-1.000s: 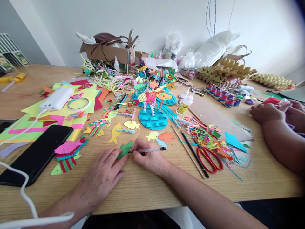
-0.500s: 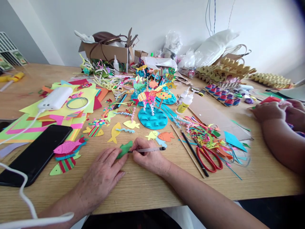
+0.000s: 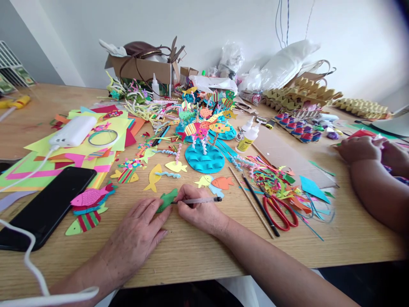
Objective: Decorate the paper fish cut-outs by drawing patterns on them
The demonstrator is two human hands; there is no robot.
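My left hand [image 3: 138, 233] lies flat on the wooden table, its fingertips pressing the lower end of a green paper fish [image 3: 168, 200]. The thumb is spread apart from the fingers. In my right hand [image 3: 200, 209] a pen [image 3: 204, 200] with a pale barrel and black end is pinched, its tip side against the fish's right edge. The tip itself is partly hidden by the fingers. Just beyond lie a yellow paper fish [image 3: 154, 178] with a blue twisted pipe cleaner, and an orange paper fish [image 3: 223, 183] beside smaller ones.
Red-handled scissors [image 3: 281, 214], a black pencil [image 3: 261, 207] and paper scraps lie to the right. A black phone [image 3: 47, 207] and coloured sheets [image 3: 32, 168] are left. A blue base [image 3: 204, 161] bearing paper fish stands ahead, near glue bottles [image 3: 248, 138]. Another person's arm [image 3: 372, 183] rests far right.
The view has shifted very slightly. Both my hands, the green fish and the pen stay in nearly the same place.
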